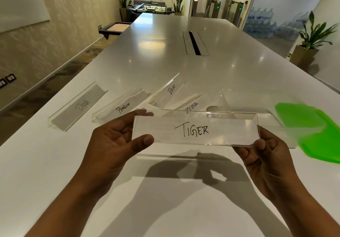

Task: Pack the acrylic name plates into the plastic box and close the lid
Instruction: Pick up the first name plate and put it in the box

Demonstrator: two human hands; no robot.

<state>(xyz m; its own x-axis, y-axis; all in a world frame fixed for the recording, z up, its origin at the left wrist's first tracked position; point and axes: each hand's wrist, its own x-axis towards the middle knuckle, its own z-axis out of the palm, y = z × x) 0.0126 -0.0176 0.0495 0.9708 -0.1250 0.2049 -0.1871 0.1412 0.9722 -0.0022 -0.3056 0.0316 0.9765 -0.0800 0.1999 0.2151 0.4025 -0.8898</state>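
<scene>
Head view: both hands, left hand and right hand, grip the TIGER plate above a glossy white table.

A long white bench carries the DOG plate, PENGUIN plate, BEAR plate, ZEBRA plate, clear box and green lid.

You held a clear TIGER name plate lettered in black. The DOG plate, PENGUIN plate and BEAR plate were equally clear with black writing. The lid was bright green, the table glossy white.
</scene>
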